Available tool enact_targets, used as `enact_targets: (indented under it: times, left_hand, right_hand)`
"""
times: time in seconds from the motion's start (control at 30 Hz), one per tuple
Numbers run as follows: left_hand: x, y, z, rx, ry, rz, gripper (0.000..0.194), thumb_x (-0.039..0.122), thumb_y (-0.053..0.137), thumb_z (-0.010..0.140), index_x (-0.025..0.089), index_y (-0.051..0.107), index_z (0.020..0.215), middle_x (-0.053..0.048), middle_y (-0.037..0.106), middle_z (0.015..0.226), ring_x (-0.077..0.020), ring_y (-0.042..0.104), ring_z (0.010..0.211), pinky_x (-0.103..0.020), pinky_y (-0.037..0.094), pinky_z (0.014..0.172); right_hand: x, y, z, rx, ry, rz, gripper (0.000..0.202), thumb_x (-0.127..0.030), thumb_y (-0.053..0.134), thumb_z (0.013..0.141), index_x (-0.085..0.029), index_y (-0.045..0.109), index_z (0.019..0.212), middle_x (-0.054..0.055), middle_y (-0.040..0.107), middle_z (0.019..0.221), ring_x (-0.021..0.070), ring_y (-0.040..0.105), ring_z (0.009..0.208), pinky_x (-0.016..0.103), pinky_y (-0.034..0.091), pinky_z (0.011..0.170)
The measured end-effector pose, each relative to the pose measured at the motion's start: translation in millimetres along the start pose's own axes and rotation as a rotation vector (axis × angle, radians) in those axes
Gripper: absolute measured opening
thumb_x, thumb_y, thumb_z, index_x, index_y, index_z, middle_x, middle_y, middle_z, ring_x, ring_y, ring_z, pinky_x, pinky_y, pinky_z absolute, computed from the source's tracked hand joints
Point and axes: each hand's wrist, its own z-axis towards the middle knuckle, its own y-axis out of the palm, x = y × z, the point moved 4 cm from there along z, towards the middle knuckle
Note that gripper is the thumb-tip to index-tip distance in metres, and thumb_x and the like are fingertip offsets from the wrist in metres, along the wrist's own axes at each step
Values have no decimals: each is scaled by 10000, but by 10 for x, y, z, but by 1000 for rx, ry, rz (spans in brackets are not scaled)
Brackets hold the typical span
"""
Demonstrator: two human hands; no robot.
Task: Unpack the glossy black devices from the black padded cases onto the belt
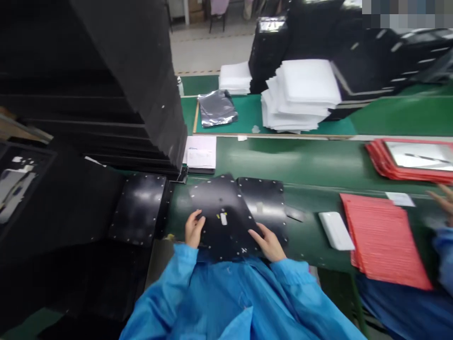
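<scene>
– where's the glossy black stud-edged rectangular panel (231, 233)?
– before the person; left hand (193, 230) and right hand (269, 243) grip opposite side edges with their fingers, overlapping another black studded panel (271, 198).
– room?
– bare green worktop (262, 163) beyond both.

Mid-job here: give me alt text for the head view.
A person's left hand and right hand hold a dark panel, dotted with light spots, by its sides over a green workbench. A second dark panel shows partly behind it, to the right. Farther right lie a white object and red sheets.
</scene>
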Motion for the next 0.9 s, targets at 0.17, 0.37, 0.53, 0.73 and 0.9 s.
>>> enact_targets:
  times: [0.17, 0.37, 0.53, 0.73, 0.9]
  left_hand:
    - [20, 1172, 301, -147, -3, 193, 282, 371, 664, 732, 142, 674, 898, -103, 698, 920, -231, 650, 936, -370, 513, 873]
    - [334, 1712, 44, -200, 333, 709, 411, 291, 672, 727, 176, 641, 1121, -140, 550, 1314, -300, 460, 1274, -483, 329, 1106]
    - [153, 2449, -485, -394, 444, 1318, 692, 489, 587, 811, 185, 426, 1411, -163, 321, 1524, -362, 249, 1417, -597, 245, 1114]
    - [-126, 2731, -656, -360, 432, 1581, 862, 626, 540, 796, 162, 304, 1483, -216, 203, 1555, -436, 133, 1432, -697, 93, 1092]
    - [-119, 2713, -658, -384, 419, 1582, 949, 648, 592, 737, 131, 304, 1479, -238, 200, 1549, -448, 114, 1431, -693, 68, 1097]
  right_hand:
    - [566, -687, -278, 264, 102, -100, 609, -668, 492, 769, -152, 638, 1059, 134, 711, 971, 306, 663, 902, 433, 532, 816]
    - [664, -1477, -40, 350, -167, -416, 638, -616, 450, 861, -138, 556, 1269, 166, 585, 1271, 321, 526, 1190, 479, 421, 1011]
    - [1029, -1683, 615, 193, -103, -724, 648, -459, 607, 816, -95, 477, 1336, 197, 420, 1437, 396, 311, 1348, 548, 292, 1063]
    - [1008, -1652, 649, -2, -111, -760, 493, -364, 540, 870, -50, 505, 1249, 213, 589, 1186, 312, 530, 1095, 394, 391, 908]
    - [497, -1575, 548, -199, -194, -1004, 378, -200, 566, 803, -121, 552, 1172, 166, 608, 1058, 307, 548, 985, 377, 370, 802]
